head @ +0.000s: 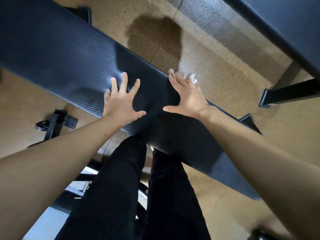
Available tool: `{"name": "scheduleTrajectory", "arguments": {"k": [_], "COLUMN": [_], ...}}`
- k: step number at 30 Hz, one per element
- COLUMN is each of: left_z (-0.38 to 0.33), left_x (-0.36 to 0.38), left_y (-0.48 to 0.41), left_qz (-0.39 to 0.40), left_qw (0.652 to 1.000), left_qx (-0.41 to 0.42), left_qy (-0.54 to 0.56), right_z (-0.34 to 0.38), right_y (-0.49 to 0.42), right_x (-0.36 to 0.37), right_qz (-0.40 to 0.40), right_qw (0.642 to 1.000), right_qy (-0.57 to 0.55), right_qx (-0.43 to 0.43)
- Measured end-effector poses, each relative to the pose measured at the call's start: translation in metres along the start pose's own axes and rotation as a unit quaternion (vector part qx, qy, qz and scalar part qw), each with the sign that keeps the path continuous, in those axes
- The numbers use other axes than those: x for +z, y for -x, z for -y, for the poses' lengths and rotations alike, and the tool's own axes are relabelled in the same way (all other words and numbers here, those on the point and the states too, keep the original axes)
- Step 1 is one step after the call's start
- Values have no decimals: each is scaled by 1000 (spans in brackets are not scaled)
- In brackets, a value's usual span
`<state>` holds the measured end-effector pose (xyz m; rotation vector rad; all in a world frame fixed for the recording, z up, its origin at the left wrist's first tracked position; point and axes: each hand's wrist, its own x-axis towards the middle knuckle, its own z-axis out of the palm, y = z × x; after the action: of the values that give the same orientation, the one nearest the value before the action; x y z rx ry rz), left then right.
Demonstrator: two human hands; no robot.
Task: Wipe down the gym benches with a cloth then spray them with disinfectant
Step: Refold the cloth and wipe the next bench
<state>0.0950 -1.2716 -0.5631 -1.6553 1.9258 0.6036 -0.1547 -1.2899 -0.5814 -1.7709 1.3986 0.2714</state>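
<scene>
A long black padded gym bench (65, 54) with a ribbed cover runs diagonally from upper left to lower right. My left hand (121, 101) lies over its near half, fingers spread and straight, holding nothing. My right hand (187, 96) reaches across to the bench's far edge with straight fingers. A small piece of white cloth (192, 78) peeks out beyond its blurred fingertips; most of the cloth is hidden under the hand. No spray bottle is in view.
A second black bench (285, 23) crosses the top right corner, its foot (284, 96) standing on the tan speckled floor. This bench's own black foot (55, 123) sticks out at left. My legs in black trousers (138, 196) stand against the near edge, metal framing beside them.
</scene>
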Motion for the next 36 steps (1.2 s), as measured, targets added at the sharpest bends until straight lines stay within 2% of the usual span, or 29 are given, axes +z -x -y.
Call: {"name": "scheduleTrajectory", "arguments": {"k": [8, 13, 16, 24, 30, 36], "left_z": [0, 17, 45, 156, 232, 250], "left_x": [0, -10, -19, -50, -60, -50], "left_y": [-1, 2, 5, -35, -68, -71], "left_qz": [16, 23, -14, -61, -40, -35], "left_qw": [999, 996, 995, 985, 968, 971], "left_qx": [-22, -11, -25, -142, -213, -193], "left_qy": [20, 84, 92, 82, 126, 134], "right_z": [22, 44, 59, 123, 175, 220], "right_y": [-33, -54, -69, -128, -176, -228], "right_x": [-12, -19, -23, -29, -41, -46], "right_qz": [1, 0, 4, 1, 21, 24], "right_qw": [999, 998, 997, 997, 998, 997], "right_qy": [-24, -6, -4, -5, 6, 3], "right_qx": [-43, -68, -78, -74, -66, -78]}}
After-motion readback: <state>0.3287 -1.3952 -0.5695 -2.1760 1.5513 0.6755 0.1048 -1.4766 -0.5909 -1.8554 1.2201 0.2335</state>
